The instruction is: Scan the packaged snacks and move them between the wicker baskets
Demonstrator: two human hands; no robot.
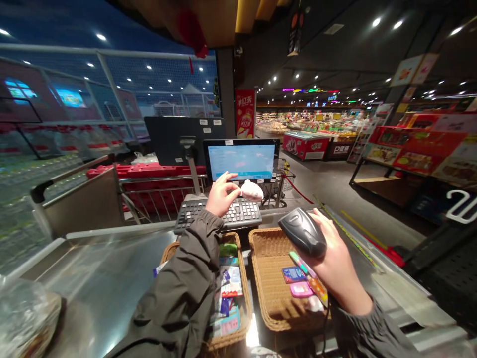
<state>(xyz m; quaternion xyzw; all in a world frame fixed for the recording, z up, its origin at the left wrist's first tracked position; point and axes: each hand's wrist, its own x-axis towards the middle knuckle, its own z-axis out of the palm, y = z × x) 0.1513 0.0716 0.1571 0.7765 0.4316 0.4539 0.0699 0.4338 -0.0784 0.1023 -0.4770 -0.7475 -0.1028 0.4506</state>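
My left hand [221,194] reaches over the keyboard [238,213] and pinches a small white rounded item with a bump like an ear [252,191] at its left end. What kind of item this is I cannot make out. My right hand [337,253] is wrapped round a black handheld barcode scanner [303,231], held above the right wicker basket [266,278]. In that basket lie a dark blue packet [293,274], a pink item [301,290] and other small colourful things. My left sleeve partly covers the left wicker basket [244,298], which holds several small packages.
Behind the keyboard stands a lit screen [241,160], with a second monitor [179,139] to its left, seen from behind. A metal counter [100,278] spreads on the left, with a clear plastic bag [24,313] at its edge. A shopping cart [286,174] stands beyond.
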